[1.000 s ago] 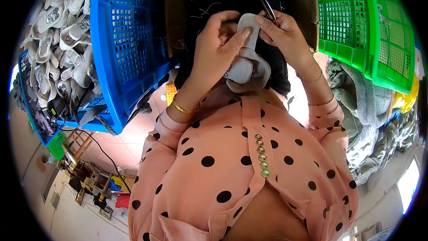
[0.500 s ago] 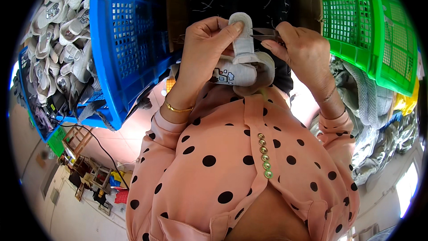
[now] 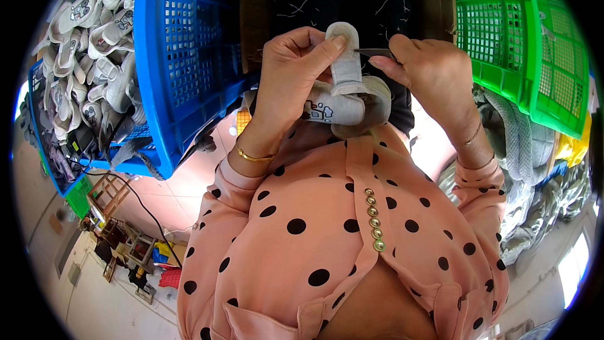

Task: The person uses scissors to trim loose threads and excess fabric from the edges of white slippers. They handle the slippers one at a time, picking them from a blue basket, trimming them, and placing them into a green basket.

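Observation:
A small light-grey slipper [image 3: 346,70] is pinched in my left hand [image 3: 292,75], its thumb pressed on the inner sole near the upper end. Below it, a second slipper [image 3: 336,104] with a cartoon vehicle on its upper hangs by my left palm, partly covered by the first. My right hand [image 3: 434,75] is closed around small scissors [image 3: 375,52], whose blades point left at the first slipper's right edge. The scissors' handles are hidden in my fingers.
A blue plastic basket [image 3: 154,82] stands at the left, with a heap of similar slippers [image 3: 82,44] beyond it. Green baskets [image 3: 535,44] are at the right, above grey fabric pieces [image 3: 513,132]. Loose threads [image 3: 307,5] lie on the dark cloth ahead.
Both hands and the slippers have shifted slightly down and to the right in view. The scissors' blades look closer together than before.

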`<state>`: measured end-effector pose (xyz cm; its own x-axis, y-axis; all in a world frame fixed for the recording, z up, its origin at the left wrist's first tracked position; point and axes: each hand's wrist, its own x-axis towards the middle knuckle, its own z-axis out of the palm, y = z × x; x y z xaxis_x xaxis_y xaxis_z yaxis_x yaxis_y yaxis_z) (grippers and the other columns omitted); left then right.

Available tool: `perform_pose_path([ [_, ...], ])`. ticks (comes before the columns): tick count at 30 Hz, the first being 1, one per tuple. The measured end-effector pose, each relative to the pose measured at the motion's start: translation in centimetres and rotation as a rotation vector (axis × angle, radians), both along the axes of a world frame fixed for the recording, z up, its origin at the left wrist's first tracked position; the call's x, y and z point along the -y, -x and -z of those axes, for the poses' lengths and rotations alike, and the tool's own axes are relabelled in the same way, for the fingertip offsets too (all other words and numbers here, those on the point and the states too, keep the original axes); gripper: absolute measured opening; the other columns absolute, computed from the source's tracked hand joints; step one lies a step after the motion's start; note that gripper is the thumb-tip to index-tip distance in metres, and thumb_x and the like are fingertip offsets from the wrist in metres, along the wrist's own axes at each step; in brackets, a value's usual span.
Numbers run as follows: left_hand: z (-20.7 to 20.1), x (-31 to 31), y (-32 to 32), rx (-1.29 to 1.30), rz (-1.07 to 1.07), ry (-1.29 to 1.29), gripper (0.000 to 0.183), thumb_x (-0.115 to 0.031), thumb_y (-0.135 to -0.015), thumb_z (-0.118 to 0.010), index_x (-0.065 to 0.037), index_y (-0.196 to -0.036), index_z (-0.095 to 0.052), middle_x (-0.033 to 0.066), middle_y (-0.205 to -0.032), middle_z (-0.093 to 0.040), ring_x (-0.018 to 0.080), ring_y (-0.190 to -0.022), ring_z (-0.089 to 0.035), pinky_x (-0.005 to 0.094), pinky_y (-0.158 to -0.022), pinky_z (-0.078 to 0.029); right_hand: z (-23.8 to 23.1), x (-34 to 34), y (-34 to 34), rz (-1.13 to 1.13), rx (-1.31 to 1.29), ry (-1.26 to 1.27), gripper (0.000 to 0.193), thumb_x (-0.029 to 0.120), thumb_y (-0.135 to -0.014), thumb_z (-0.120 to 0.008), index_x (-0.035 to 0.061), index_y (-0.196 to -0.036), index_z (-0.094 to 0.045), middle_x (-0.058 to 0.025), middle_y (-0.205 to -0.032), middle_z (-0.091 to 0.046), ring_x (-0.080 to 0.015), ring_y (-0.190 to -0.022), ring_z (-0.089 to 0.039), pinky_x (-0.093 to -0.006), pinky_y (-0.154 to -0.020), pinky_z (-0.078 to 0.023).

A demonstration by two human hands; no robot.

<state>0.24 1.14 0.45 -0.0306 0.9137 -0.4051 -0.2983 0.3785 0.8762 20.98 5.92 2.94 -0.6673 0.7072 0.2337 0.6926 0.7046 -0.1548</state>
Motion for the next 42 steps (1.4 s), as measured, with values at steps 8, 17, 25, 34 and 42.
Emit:
perform_pose_path([
  [8,-0.3,-0.2,0.3,0.026,-0.002,0.004,0.015,-0.017,-0.087,-0.072,-0.003,-0.084,-0.07,0.004,-0.069,-0.067,0.0055,-0.056,-0.061,0.0167,-0.05,-0.047,0.1,-0.2,-0.3,-0.034,-0.056,-0.002,0.036,0.042,-0.077,-0.072,0.0122,-0.071,-0.053,-0.0015,-0.054,-0.047,-0.0187,-0.049,-0.053,-0.0317,-0.044,-0.04],
  [17,-1.0,-0.3,0.2,0.006,0.003,-0.01,0.014,-0.016,-0.088,-0.072,-0.003,-0.083,-0.069,0.0037,-0.069,-0.067,0.0049,-0.056,-0.06,0.0166,-0.05,-0.048,0.0,-0.6,0.0,-0.063,-0.054,-0.06,0.04,0.046,-0.079,-0.069,0.0132,-0.068,-0.049,0.0009,-0.053,-0.046,-0.016,-0.049,-0.053,-0.0292,-0.044,-0.041],
  [25,-0.8,-0.4,0.1,0.063,-0.004,-0.038,0.013,-0.015,-0.087,-0.072,-0.003,-0.082,-0.069,0.0027,-0.068,-0.066,0.0039,-0.055,-0.059,0.0159,-0.049,-0.046,-0.3,-0.6,0.2,-0.057,-0.029,-0.075,0.039,0.045,-0.078,-0.07,0.0135,-0.068,-0.049,0.0009,-0.053,-0.045,-0.0159,-0.049,-0.054,-0.0293,-0.044,-0.042],
  [34,-0.3,0.1,0.0,0.058,-0.03,0.031,0.015,-0.018,-0.088,-0.071,-0.004,-0.082,-0.069,0.0023,-0.068,-0.066,0.0039,-0.055,-0.059,0.016,-0.049,-0.045,1.6,-0.7,-0.5,0.093,-0.088,0.178,0.041,0.043,-0.082,-0.069,0.008,-0.071,-0.051,-0.0028,-0.058,-0.054,-0.0196,-0.052,-0.057,-0.0326,-0.046,-0.043],
  [42,-0.5,0.3,0.1,-0.012,0.097,0.017,0.019,-0.022,-0.092,-0.067,-0.003,-0.089,-0.069,0.0028,-0.074,-0.067,0.0059,-0.063,-0.064,0.0174,-0.053,-0.05,2.9,0.6,1.9,0.109,-0.36,0.275,0.032,0.031,-0.077,-0.077,0.0102,-0.091,-0.056,-0.0065,-0.062,-0.063,-0.0242,-0.054,-0.065,-0.0315,-0.048,-0.049],
])
